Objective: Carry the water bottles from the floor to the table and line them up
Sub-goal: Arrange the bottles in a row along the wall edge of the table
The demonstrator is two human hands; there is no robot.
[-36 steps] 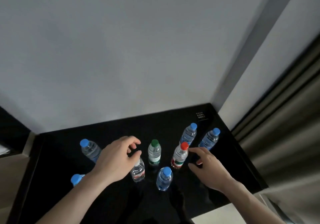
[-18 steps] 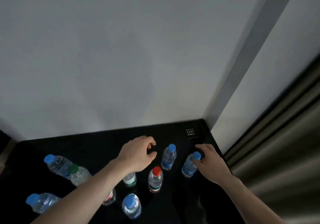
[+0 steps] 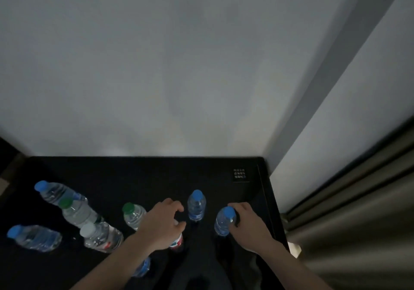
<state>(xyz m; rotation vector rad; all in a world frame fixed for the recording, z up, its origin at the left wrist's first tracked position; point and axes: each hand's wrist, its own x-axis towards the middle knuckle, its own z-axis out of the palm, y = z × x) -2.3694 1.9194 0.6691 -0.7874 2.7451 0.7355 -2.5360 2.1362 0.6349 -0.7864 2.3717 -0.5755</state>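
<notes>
A blue-capped bottle (image 3: 224, 222) near the tabletop's (image 3: 134, 173) right edge is gripped by the right hand (image 3: 248, 224); the left hand (image 3: 162, 223), curled, covers a red-labelled bottle (image 3: 176, 242). Both should be slid upright into line.

A pale wall (image 3: 156, 65) fills twelve o'clock, dimly lit. Dark, perhaps brownish, curtains (image 3: 363, 211) hang at four o'clock beside a grey pillar (image 3: 349, 49).
</notes>
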